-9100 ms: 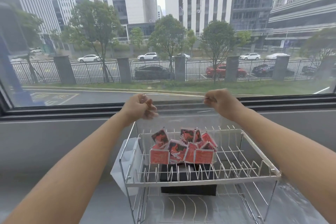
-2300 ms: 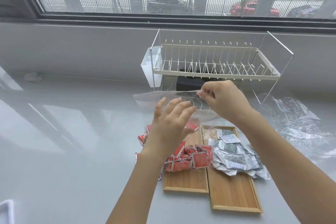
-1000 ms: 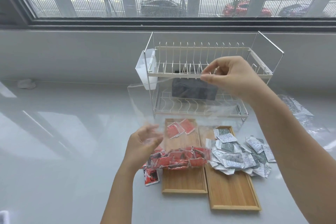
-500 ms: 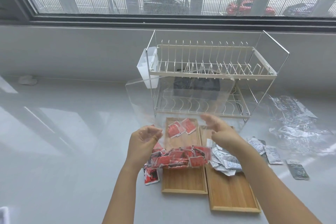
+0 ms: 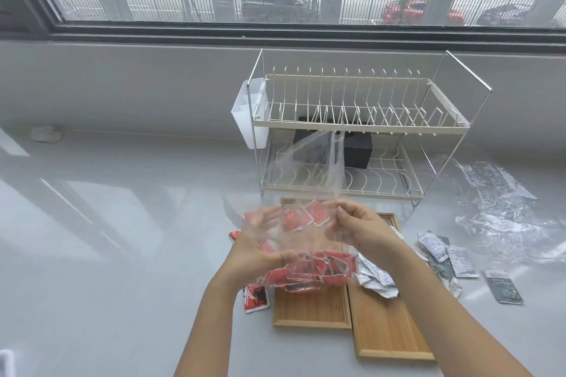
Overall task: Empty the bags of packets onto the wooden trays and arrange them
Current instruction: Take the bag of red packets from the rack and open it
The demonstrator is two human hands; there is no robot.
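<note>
— Two wooden trays (image 5: 352, 309) sit side by side, low centre of frame. Where's the bag?

— Directly above them: the clear bag (image 5: 309, 174) is pinched at its lower edge by both hands — left hand (image 5: 260, 249) and right hand (image 5: 364, 231) — with fingers curled into the film.

— And its long axis?

— Rising up-frame towards the dish rack (image 5: 352, 128). Red packets (image 5: 312, 269) lie heaped just under the hands, on the left tray; silver packets (image 5: 441, 254) spill right onto the surface (image 5: 122, 239).

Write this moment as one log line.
both hands: left hand, right hand hold clear plastic bag | red packets on left wooden tray
</note>
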